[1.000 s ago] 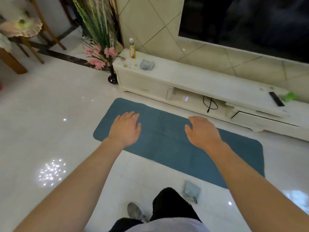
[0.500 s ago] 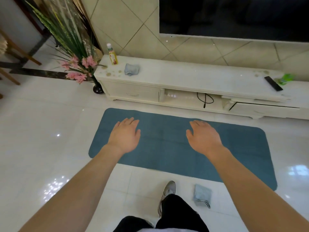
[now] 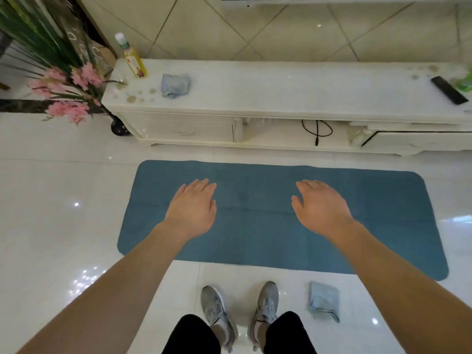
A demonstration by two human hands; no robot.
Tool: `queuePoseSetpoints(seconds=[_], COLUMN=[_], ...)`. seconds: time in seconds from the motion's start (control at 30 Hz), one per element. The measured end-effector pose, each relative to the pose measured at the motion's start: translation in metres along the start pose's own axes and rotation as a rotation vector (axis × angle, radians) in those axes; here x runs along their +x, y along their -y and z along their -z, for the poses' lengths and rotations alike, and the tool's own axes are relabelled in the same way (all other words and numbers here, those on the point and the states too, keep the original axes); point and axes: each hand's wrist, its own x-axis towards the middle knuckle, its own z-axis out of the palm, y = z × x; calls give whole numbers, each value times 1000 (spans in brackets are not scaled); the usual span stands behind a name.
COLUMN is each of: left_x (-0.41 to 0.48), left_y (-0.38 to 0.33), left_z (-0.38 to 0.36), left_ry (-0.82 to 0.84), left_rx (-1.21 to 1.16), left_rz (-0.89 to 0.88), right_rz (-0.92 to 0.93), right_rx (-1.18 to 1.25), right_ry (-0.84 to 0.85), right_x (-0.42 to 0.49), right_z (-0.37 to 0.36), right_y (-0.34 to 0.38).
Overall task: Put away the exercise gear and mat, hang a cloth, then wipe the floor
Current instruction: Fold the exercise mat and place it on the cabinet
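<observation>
Glossy white floor [image 3: 51, 200] is spreading across the near and left of the scene; a long, low white surface [image 3: 281, 90] is running along the far tiled wall; the blue mat [image 3: 255, 238] is lying flat and unrolled on the floor just near of it; both bare arms are reaching out over the mat, the left hand [image 3: 192, 213] and the right hand [image 3: 319, 210] palm-down and well apart, fingers [image 3: 204, 185] lying straight, relaxed and holding nothing; pink flowers [image 3: 69, 98] are leaning at the far left; grey shoes [image 3: 214, 310] are standing at the mat's near edge; one folded cloth [image 3: 323, 300] is lying on the floor right of them, a crumpled cloth [image 3: 175, 85] is sitting on the surface beside a yellow bottle [image 3: 132, 60]; a black remote [image 3: 449, 90] is resting far right.
</observation>
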Motion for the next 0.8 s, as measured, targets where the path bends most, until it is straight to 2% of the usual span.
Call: queuePoseSetpoints(seconds=[0.17,0.57,0.8], left_x=[76,226,270], left_y=[17,59,62], left_z=[-98,-386,-496], left_ry=[43,99,122], left_rx=[10,53,63], left_rz=[-47,-78,-145], right_rz=[-44,-39,-38], right_rx=[7,11,35], right_ry=[31,68,61], right_x=[68,216,252], right_z=[-100,-394,-511], right_y=[-19,-56,-82])
